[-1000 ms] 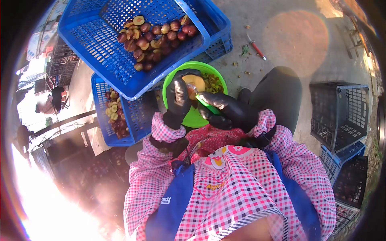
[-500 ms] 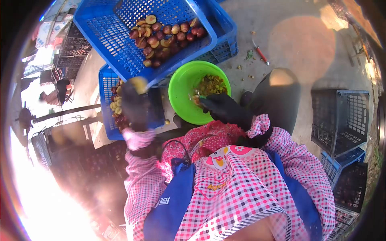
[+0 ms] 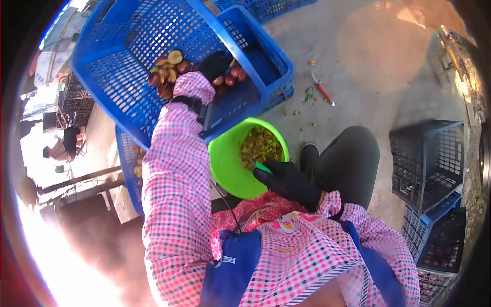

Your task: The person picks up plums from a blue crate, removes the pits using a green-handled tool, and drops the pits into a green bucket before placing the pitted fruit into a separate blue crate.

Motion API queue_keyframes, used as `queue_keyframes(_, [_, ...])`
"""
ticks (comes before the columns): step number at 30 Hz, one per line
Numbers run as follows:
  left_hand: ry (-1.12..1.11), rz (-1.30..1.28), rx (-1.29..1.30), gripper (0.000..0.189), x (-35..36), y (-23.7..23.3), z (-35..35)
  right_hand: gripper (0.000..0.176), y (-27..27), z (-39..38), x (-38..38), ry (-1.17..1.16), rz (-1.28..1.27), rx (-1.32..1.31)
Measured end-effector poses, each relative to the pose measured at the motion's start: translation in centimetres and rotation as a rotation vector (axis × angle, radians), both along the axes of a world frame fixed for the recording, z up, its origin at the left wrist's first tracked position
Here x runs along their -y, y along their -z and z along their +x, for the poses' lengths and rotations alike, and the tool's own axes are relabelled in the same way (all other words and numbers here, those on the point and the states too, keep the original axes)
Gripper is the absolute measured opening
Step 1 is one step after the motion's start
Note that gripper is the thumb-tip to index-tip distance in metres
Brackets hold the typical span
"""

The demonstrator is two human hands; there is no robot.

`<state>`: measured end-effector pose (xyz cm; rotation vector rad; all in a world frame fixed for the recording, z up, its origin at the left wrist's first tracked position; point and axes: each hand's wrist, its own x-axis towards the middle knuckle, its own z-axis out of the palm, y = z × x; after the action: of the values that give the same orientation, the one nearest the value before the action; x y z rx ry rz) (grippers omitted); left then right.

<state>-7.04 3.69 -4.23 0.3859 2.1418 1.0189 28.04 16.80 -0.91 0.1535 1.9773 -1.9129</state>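
Note:
My left hand, in a black glove, reaches into the tilted blue crate among red plums. Its fingers are dark and hard to make out against the fruit. Cut plums with yellow flesh lie beside that hand. Over the bright green bucket, my right hand, also black-gloved, is closed round a green-handled tool with a small metal end. Yellow-brown fruit scraps fill part of the bucket.
Another blue crate supports the tilted one; a lower blue crate with plums stands left. A red-handled knife lies on the concrete. Black crates are stacked right. A person sits far left.
My left hand has gone from above the lower left crate, where it held a yellowish piece, up into the tilted crate. My right hand stays at the bucket with the tool.

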Motion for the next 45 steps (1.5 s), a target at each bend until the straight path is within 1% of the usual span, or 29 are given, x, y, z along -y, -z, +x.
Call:
queue_keyframes(1, [0.040,-0.106,-0.109,0.030,-0.9,0.8,-0.1,0.046,-0.6,-0.3,-0.4,0.009,0.010,0.001])
queue_keyframes(3, [0.052,-0.147,-0.103,0.026,-1.9,1.7,-0.6,0.046,-1.3,-0.7,-0.7,0.065,0.010,0.099])
queue_keyframes(5, [-0.010,-0.069,0.023,0.022,-2.2,0.3,0.5,0.044,-0.7,-0.7,-0.7,0.071,-0.002,0.078])
queue_keyframes(7, [-0.105,0.059,0.197,0.019,-2.5,-2.3,2.1,0.042,0.3,-0.3,-0.5,0.073,-0.021,0.046])
queue_keyframes(9, [-0.150,0.108,0.259,0.017,-1.9,-4.7,4.4,0.038,1.2,0.6,0.0,-0.167,0.470,-0.148])
queue_keyframes(10, [-0.206,0.215,0.296,0.019,-1.3,-6.0,5.7,0.038,1.0,0.7,0.1,-0.164,0.462,-0.153])
queue_keyframes(11, [-0.261,0.323,0.332,0.021,-0.6,-7.0,7.0,0.037,0.7,0.6,0.1,-0.064,0.403,-0.118])
queue_keyframes(12, [-0.268,0.321,0.324,0.021,0.0,-7.3,8.5,0.037,0.5,0.3,0.0,0.028,0.347,-0.088])
queue_keyframes(13, [-0.330,0.430,0.199,0.025,0.8,-7.1,10.4,0.037,0.2,0.1,0.0,0.014,0.340,-0.090])
queue_keyframes(14, [-0.391,0.530,0.074,0.029,1.2,-7.3,13.0,0.036,0.0,0.0,0.0,0.112,0.291,-0.182])
queue_keyframes(15, [-0.490,0.597,0.141,0.040,1.5,-7.6,15.8,0.035,0.0,-0.3,0.1,0.215,0.241,-0.274])
queue_keyframes(16, [-0.496,0.545,0.204,0.045,2.8,-7.7,18.0,0.032,0.8,-0.2,0.6,0.270,0.149,-0.309])
queue_keyframes(17, [-0.501,0.496,0.270,0.050,3.8,-7.6,20.0,0.032,0.5,0.0,0.7,0.262,0.145,-0.305])
queue_keyframes(19, [-0.510,0.501,0.288,0.053,4.1,-6.9,23.3,0.031,-0.4,0.2,0.9,0.250,0.018,-0.365])
queue_keyframes(21, [-0.511,0.509,0.308,0.055,4.2,-6.7,25.8,0.030,-0.6,0.4,1.3,0.232,0.031,-0.342])
queue_keyframes(23, [-0.558,0.581,0.407,0.057,4.3,-6.8,27.4,0.030,-0.4,0.7,1.5,0.215,0.042,-0.327])
queue_keyframes(25, [-0.602,0.586,0.365,0.059,4.2,-6.9,28.4,0.029,0.3,0.8,1.9,0.205,0.113,-0.476])
queue_keyframes(28, [-0.657,0.556,0.332,0.057,4.3,-7.6,28.8,0.030,-0.1,0.9,2.1,0.194,0.095,-0.457])
queue_keyframes(30, [-0.572,0.500,0.226,0.059,4.5,-7.3,28.8,0.029,-0.3,0.9,2.0,0.179,0.085,-0.446])
queue_keyframes(33, [-0.644,0.533,0.204,0.061,3.1,-7.8,29.2,0.029,0.1,0.7,1.8,0.153,0.038,-0.421])
queue_keyframes(35, [-0.589,0.493,0.194,0.065,3.6,-7.0,28.9,0.029,0.5,0.7,1.6,0.145,0.001,-0.404])
queue_keyframes(37, [-0.529,0.453,0.185,0.068,3.7,-6.6,28.7,0.035,0.7,0.5,1.2,0.031,-0.183,-0.282])
queue_keyframes(38, [-0.506,0.438,0.170,0.070,3.5,-6.7,28.4,0.035,0.5,0.2,0.7,0.035,-0.181,-0.283])
queue_keyframes(40, [-0.485,0.420,0.159,0.071,3.0,-7.1,28.2,0.041,-0.5,-0.1,-0.3,-0.158,-0.275,0.058])
queue_keyframes(41, [-0.466,0.506,0.144,0.070,2.5,-7.5,28.2,0.041,-1.3,0.0,-0.6,-0.155,-0.279,0.062])
queue_keyframes(42, [-0.447,0.594,0.126,0.068,2.0,-7.6,28.2,0.043,-2.1,0.3,-0.8,-0.162,-0.620,0.262])
queue_keyframes(43, [-0.448,0.594,0.126,0.068,1.6,-7.3,28.2,0.044,-2.5,0.5,-0.9,-0.166,-0.958,0.464])
queue_keyframes(44, [-0.404,0.626,-0.068,0.069,1.2,-6.9,28.1,0.044,-2.4,0.7,-0.8,-0.167,-0.959,0.464])
queue_keyframes(45, [-0.352,0.654,-0.262,0.069,0.6,-6.3,27.9,0.044,-2.0,0.8,-0.7,-0.170,-1.126,0.533])
